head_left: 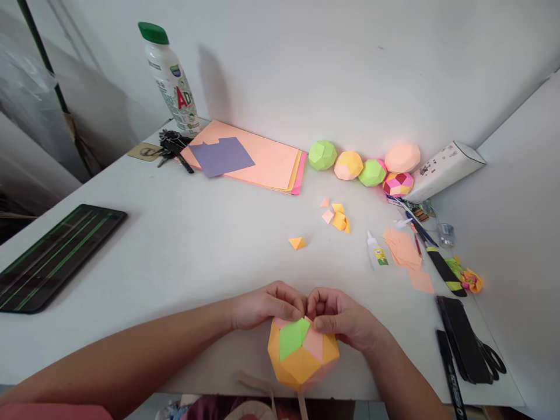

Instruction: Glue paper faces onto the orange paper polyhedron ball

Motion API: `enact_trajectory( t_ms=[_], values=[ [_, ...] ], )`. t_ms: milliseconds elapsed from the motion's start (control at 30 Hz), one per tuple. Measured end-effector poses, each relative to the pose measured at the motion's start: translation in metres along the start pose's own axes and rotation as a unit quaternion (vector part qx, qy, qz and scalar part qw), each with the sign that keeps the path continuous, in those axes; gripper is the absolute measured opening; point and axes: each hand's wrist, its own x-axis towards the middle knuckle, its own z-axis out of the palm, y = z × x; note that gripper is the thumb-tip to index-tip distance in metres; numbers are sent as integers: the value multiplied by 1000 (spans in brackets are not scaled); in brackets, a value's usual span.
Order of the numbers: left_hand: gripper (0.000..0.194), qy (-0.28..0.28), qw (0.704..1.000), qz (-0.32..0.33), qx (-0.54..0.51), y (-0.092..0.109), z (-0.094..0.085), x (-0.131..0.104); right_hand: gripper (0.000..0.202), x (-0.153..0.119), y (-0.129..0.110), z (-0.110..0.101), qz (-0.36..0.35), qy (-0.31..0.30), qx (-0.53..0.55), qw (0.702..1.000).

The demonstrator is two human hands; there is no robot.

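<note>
grips a faceted paper ball in orange, light green and pale pink (292, 367) between the left hand (272, 306) and the right hand (343, 318), at the front edge of a white table (196, 245). pinches the top of it with the left, with thumb by the green panel (292, 340) and fingers curled in. clasps the upper right side with the right, with thumb on a pale pink panel (314, 344) and fingers bent. has both hands nearly meeting; cannot tell of any small piece between them.

has one small folded orange paper piece (298, 243) lying alone beyond the hands, and farther back a cluster of orange paper pieces (339, 220) beside small pale pink paper pieces (328, 216). has to the right a white glue bottle with a yellow-green label (377, 252), just beside flat peach paper pieces (402, 249). shows along the white wall (280, 70) five faceted paper balls in mixed colours (322, 155) and stacked peach, orange and pink sheets (271, 163) with a purple cut sheet (222, 157) on top.
</note>
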Motion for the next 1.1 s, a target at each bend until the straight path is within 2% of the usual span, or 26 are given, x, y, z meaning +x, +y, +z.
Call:
enact_trajectory(
  t_ms=[100, 233, 533, 900, 1100],
  values=[
    [15, 11, 1000, -5, -2, 0, 0, 0, 31, -1, -1, 0, -18, 20, -31, 999],
    [18, -5, 1000, 12, -3, 0, 0, 0, 25, -5, -3, 2, -53, 40, -71, 995],
    [16, -24, 999, 34, 1, -1, -3, 1, 18, -8, -5, 3, -88, 34, -87, 992],
    [19, -27, 999, 36, 8, 0, -1, 0, 24, -9, -2, 0, -97, 46, -113, 988],
    [20, -22, 999, 28, 12, -1, -1, 1, 22, -10, -2, -2, -92, 29, -127, 987]
  ],
)
